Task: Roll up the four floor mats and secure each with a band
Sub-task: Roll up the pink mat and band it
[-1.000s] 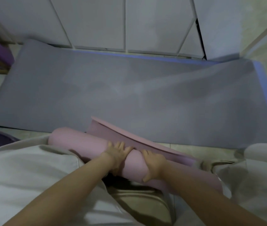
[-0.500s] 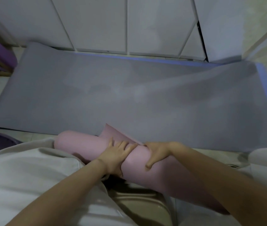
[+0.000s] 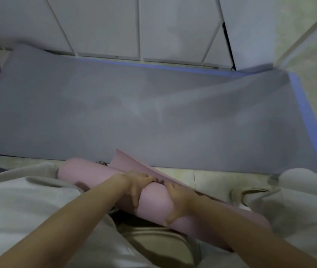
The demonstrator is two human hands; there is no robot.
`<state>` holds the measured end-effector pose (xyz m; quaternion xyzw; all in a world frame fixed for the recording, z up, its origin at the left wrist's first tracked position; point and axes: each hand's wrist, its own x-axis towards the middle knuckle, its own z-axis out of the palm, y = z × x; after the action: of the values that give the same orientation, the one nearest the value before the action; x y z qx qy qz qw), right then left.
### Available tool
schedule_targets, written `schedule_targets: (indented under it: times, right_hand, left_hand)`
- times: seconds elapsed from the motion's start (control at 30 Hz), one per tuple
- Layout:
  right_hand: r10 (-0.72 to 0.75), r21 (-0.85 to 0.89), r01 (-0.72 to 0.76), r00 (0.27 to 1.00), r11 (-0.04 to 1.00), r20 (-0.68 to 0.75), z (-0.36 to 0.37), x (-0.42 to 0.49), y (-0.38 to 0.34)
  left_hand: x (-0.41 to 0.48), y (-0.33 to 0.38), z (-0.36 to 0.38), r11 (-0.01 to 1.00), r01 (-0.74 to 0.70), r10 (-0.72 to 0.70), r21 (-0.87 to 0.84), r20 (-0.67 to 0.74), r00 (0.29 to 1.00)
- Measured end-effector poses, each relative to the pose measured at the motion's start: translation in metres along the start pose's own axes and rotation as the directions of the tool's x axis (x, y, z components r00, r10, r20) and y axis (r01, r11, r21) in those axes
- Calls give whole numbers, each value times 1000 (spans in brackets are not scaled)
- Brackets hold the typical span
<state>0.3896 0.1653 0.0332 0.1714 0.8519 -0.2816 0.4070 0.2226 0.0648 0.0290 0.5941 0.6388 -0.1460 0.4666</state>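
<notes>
The rolled mat [image 3: 153, 198] lies across the foreground, with the left hand [image 3: 136, 182] and right hand [image 3: 179, 198] side by side on its middle. Ahead, the flat mat [image 3: 134, 113] lies on a lower mat [image 3: 306, 120] exposed along its right edge. Cabinet doors [image 3: 105, 26] stand behind

Grey mat [image 3: 153, 117] lies flat ahead — cabinets [image 3: 140, 26] beyond.

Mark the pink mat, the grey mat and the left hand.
pink mat [image 3: 88, 172]: head view, bare rolled part beside the left hand.
grey mat [image 3: 134, 117]: head view, middle of its flat surface.
left hand [image 3: 137, 183]: head view, back of the hand.
</notes>
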Motion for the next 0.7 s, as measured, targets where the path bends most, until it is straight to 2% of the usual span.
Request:
schedule_targets:
  times: [0.13,0.27,0.37,0.47,0.53,0.7]
  right_hand:
    - [48,36,-49,998,998,37,-6,10,6]
    - [82,108,-95,989,990,119,-13,19,10]
    - [113,132,-133,982,982,153,-17,20,11]
    - [130,175,-166,971,971,199,-15,22,11]
    - [120,151,-145,980,978,161,-9,19,11]
    - [67,-54,-66,998,996,10,9,6,11]
  left_hand:
    - [2,3,7,999,27,-27,46,-12,1000]
    - [-2,7,37,982,72,-48,175,-139,989]
    - [-1,9,56,980,84,-36,180,-255,966]
    - [4,3,52,984,35,13,176,-263,965]
    - [8,0,45,988,11,25,157,-226,974]
    - [19,0,33,995,-15,30,94,-168,985]
